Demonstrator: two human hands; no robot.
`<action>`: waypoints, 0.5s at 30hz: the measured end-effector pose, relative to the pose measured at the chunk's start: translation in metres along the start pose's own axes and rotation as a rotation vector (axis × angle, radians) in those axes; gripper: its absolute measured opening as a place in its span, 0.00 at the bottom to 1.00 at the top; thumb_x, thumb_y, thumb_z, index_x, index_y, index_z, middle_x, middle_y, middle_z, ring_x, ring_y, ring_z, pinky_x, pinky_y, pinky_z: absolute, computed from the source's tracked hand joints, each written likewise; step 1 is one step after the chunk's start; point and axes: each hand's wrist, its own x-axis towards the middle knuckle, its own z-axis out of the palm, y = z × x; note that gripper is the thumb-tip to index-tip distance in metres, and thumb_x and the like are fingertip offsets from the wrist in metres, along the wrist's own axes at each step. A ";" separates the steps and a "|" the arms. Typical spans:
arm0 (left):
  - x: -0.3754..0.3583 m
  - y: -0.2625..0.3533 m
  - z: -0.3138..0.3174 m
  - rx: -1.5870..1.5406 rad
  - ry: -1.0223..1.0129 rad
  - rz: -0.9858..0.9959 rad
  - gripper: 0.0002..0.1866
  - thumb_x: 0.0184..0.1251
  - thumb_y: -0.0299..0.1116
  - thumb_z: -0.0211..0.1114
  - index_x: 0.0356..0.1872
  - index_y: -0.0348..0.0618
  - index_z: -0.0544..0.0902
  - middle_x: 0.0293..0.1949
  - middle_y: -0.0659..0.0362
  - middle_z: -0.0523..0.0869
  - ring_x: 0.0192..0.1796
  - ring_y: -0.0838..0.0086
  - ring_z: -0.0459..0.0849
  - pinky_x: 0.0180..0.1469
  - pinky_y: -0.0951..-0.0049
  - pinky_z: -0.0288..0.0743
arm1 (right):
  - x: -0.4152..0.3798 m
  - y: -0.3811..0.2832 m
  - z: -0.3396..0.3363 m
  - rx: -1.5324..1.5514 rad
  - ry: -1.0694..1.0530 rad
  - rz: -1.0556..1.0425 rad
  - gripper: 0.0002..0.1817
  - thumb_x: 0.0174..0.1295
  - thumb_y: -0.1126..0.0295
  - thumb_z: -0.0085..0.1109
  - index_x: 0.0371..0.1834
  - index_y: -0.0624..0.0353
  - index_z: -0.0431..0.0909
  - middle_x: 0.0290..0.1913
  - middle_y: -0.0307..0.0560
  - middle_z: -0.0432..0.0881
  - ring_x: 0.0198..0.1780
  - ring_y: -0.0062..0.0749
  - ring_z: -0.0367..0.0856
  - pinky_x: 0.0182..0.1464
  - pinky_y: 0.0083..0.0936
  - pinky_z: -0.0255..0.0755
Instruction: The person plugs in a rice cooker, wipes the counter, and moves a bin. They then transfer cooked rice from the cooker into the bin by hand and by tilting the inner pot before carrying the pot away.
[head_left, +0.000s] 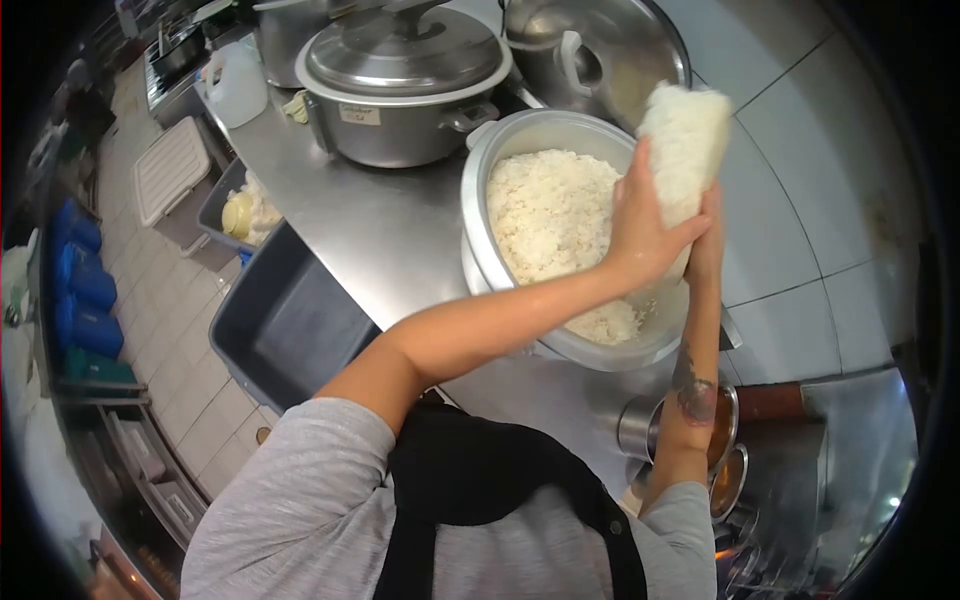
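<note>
A long white bundle of what looks like packed rice, its wrapping too unclear to tell, is held up over the right rim of a large pot. My left hand is closed round its lower left side. On the other side, my right hand grips the same bundle, with its fingers partly hidden. Below and left of the hands, loose white rice fills much of the round, light-rimmed pot. Some grains stick to the inner wall near my wrists.
A lidded rice cooker stands on the steel counter, beside a large metal lid or bowl. A plastic jug is at the back left. An empty grey tub lies left; pots sit lower right, near a flame.
</note>
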 end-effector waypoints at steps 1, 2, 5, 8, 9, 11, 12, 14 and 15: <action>0.009 0.004 -0.002 0.019 0.010 -0.005 0.54 0.44 0.38 0.72 0.65 0.29 0.44 0.60 0.37 0.61 0.61 0.48 0.62 0.63 0.57 0.57 | 0.004 -0.004 0.005 0.015 -0.015 0.006 0.26 0.67 0.57 0.41 0.62 0.62 0.60 0.57 0.48 0.69 0.55 0.29 0.68 0.57 0.25 0.62; 0.016 0.010 -0.005 0.025 -0.028 0.052 0.54 0.43 0.38 0.73 0.65 0.28 0.45 0.60 0.37 0.62 0.61 0.48 0.62 0.62 0.57 0.57 | 0.007 -0.010 0.012 0.138 0.032 -0.047 0.26 0.67 0.55 0.41 0.61 0.62 0.61 0.56 0.47 0.69 0.54 0.30 0.69 0.56 0.26 0.63; 0.033 0.018 -0.022 0.067 -0.064 0.177 0.55 0.40 0.39 0.74 0.65 0.28 0.46 0.60 0.37 0.62 0.60 0.48 0.62 0.62 0.57 0.57 | 0.013 -0.022 0.034 0.302 0.079 -0.134 0.27 0.67 0.52 0.41 0.59 0.62 0.62 0.54 0.47 0.69 0.53 0.30 0.70 0.54 0.26 0.64; 0.029 0.033 -0.051 0.087 -0.050 0.254 0.56 0.38 0.39 0.74 0.65 0.29 0.45 0.59 0.38 0.63 0.60 0.48 0.61 0.62 0.56 0.57 | 0.009 -0.039 0.063 0.333 0.064 -0.202 0.28 0.65 0.49 0.43 0.57 0.63 0.63 0.51 0.47 0.70 0.51 0.30 0.70 0.53 0.25 0.65; 0.028 0.040 -0.068 0.091 -0.031 0.270 0.57 0.37 0.37 0.74 0.66 0.30 0.45 0.59 0.38 0.63 0.59 0.47 0.60 0.62 0.55 0.57 | 0.005 -0.047 0.079 0.341 0.041 -0.239 0.29 0.64 0.48 0.45 0.56 0.63 0.63 0.50 0.47 0.71 0.50 0.29 0.71 0.52 0.25 0.66; 0.016 0.057 -0.110 0.146 0.004 0.287 0.57 0.37 0.37 0.74 0.66 0.30 0.44 0.60 0.39 0.62 0.59 0.47 0.60 0.62 0.55 0.56 | -0.009 -0.064 0.118 0.354 0.013 -0.240 0.30 0.64 0.47 0.45 0.56 0.64 0.63 0.49 0.47 0.72 0.49 0.29 0.71 0.51 0.24 0.66; 0.008 0.062 -0.134 0.190 0.042 0.311 0.57 0.37 0.37 0.74 0.66 0.29 0.44 0.60 0.39 0.61 0.59 0.47 0.61 0.62 0.55 0.55 | -0.018 -0.068 0.140 0.356 -0.017 -0.250 0.32 0.63 0.46 0.46 0.55 0.65 0.64 0.48 0.47 0.72 0.48 0.28 0.72 0.51 0.23 0.66; -0.012 0.068 -0.188 0.446 0.072 0.332 0.56 0.40 0.40 0.75 0.66 0.30 0.45 0.61 0.40 0.60 0.62 0.53 0.64 0.64 0.62 0.55 | -0.039 -0.068 0.190 0.403 -0.106 -0.247 0.32 0.61 0.47 0.51 0.56 0.65 0.63 0.48 0.47 0.73 0.48 0.28 0.72 0.51 0.22 0.66; -0.023 0.064 -0.214 0.395 0.089 0.284 0.56 0.41 0.39 0.75 0.66 0.31 0.44 0.61 0.42 0.59 0.63 0.55 0.63 0.65 0.62 0.54 | -0.050 -0.067 0.219 0.428 -0.147 -0.286 0.33 0.60 0.48 0.53 0.57 0.65 0.63 0.49 0.47 0.73 0.48 0.29 0.72 0.51 0.23 0.66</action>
